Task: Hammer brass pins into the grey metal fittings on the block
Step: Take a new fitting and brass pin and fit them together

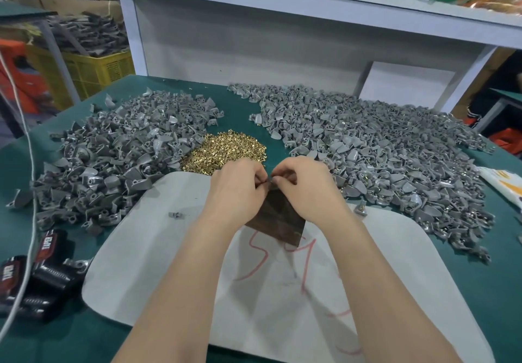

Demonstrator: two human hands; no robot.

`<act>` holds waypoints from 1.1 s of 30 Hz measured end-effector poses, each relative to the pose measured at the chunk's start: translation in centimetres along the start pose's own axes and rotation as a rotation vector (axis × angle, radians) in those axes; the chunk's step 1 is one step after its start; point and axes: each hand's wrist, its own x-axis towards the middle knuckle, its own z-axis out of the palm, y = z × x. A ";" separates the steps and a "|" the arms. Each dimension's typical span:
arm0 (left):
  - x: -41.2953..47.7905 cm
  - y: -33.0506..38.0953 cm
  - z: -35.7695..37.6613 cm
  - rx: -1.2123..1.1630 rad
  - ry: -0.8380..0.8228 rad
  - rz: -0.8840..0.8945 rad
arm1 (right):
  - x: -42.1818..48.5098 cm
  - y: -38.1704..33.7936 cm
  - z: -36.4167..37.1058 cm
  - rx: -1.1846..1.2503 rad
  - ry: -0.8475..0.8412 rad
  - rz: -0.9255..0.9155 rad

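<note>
A dark wooden block [278, 221] lies on a grey mat [158, 235] in front of me. My left hand [240, 190] and my right hand [306, 186] meet over the block's far end, fingertips pinching something small between them. That small piece is mostly hidden by the fingers. A heap of brass pins [224, 151] lies just beyond the hands. A pile of grey metal fittings [118, 153] spreads to the left. A bigger pile of grey fittings [381, 153], some with brass pins in them, covers the right. No hammer is in view.
The green table [42, 334] carries black spring clamps [36, 278] and a white cord [26, 182] at the left. A loose grey fitting [176, 215] lies on the mat. A white shelf unit [254, 38] stands behind; a yellow crate [93, 72] is at far left.
</note>
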 end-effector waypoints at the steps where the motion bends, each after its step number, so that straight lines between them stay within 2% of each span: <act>1: 0.0 0.0 0.0 0.003 -0.001 0.000 | 0.0 -0.1 0.1 -0.028 0.004 -0.008; 6: -0.1 0.0 0.0 0.004 0.005 -0.004 | -0.1 -0.2 0.3 -0.046 0.023 0.000; 16: -0.1 0.1 -0.1 0.026 0.003 -0.004 | -0.4 0.0 1.1 0.083 0.097 0.062; 24: -0.1 0.2 -0.1 0.013 0.000 0.010 | -0.3 0.1 1.0 0.122 0.092 0.105; 33: -0.3 0.4 -0.2 -0.019 0.024 0.024 | -0.6 -0.7 1.0 -0.034 0.105 0.042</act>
